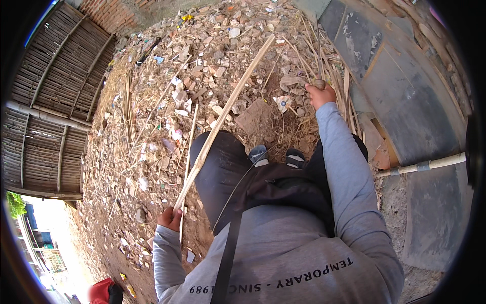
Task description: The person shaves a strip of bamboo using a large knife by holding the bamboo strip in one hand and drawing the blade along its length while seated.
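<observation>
My left hand (169, 219) is closed around the lower end of a long, pale split bamboo strip (223, 117). The strip slants up and away past my left knee, its far end over the rubble. Beside it runs a thinner bamboo strip (189, 152), which passes close by the same hand; whether the fingers hold it too I cannot tell. Farther forward on the right, my right hand (322, 95) grips the wooden handle of a long-bladed knife (319, 55). Its narrow dark blade points away from me, apart from the strip.
Stones, broken brick and litter (152, 147) cover the ground. More bamboo strips (346, 96) lie right of my right hand, and a bundle (128, 111) lies far left. Grey sheets (395, 96) and a pole (424, 166) flank my right; a bamboo-slat wall (55, 66) stands left.
</observation>
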### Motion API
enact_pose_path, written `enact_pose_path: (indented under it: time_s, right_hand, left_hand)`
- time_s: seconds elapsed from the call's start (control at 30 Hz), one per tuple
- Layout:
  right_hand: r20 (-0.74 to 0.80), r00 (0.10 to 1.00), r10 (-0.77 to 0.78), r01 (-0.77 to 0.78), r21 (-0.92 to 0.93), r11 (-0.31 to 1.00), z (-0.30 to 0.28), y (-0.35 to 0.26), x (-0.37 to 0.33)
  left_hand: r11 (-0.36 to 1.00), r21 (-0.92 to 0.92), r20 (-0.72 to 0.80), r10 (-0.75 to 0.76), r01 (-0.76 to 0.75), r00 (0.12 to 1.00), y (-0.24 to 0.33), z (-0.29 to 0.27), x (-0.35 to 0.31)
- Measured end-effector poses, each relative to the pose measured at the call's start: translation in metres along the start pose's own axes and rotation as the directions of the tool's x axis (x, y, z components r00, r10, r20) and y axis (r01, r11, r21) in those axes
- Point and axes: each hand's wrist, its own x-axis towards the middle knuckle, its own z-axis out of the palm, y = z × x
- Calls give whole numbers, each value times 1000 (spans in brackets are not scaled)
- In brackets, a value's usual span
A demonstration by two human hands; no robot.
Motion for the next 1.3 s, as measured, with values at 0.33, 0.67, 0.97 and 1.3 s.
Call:
enact_pose_path:
  time_s: [0.33, 0.67, 0.97, 1.3]
  right_hand:
    - [347, 880, -323, 443, -357, 823, 12, -31, -39]
    - [668, 664, -337, 708, -417, 569, 28, -37, -69]
    - [601, 716, -355, 646, -378, 663, 23, -23, -56]
    - [673, 676, -302, 664, -377, 647, 27, -31, -67]
  left_hand:
    - [995, 83, -30, 58, -56, 998, 35, 34, 23]
    - [989, 106, 94, 94, -104, 991, 57, 54, 28]
    - [980, 158, 199, 89, -122, 976, 60, 38, 11]
    - [984, 47, 98, 164, -169, 982, 41, 51, 1]
